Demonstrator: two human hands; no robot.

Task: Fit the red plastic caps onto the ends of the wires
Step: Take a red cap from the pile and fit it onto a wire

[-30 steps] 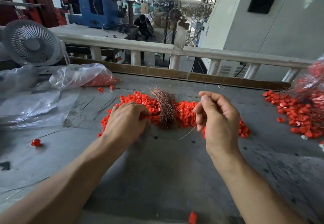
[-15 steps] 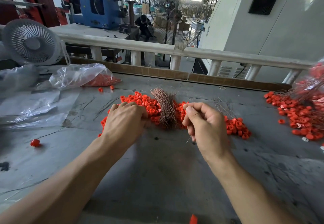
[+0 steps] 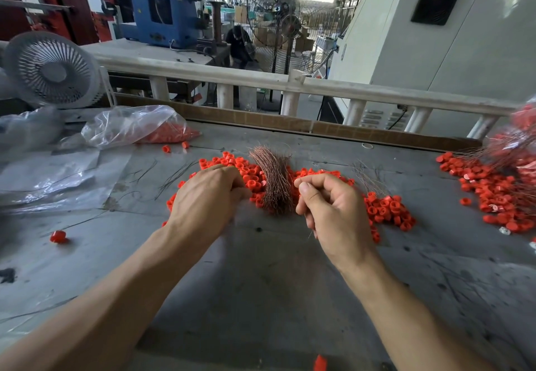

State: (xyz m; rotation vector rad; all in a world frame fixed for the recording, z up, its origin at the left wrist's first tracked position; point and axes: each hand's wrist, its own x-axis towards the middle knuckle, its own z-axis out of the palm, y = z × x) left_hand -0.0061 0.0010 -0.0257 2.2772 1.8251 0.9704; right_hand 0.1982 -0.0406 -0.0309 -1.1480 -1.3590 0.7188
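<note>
Red caps [image 3: 385, 209] lie heaped mid-table around the copper wire bundle [image 3: 274, 180]. Since a second ago the right hand [image 3: 333, 211] has dropped from above the heap to just beside the bundle, probably bringing its wire to a cap. Its fingers are curled tight, thumb and forefinger pinching a thin wire [image 3: 311, 232]. Left hand [image 3: 207, 196] rests curled on the caps; contents hidden.

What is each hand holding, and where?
The right hand pinches a thin wire partway along it. The left hand is curled among the red caps; its hold is hidden.
</note>
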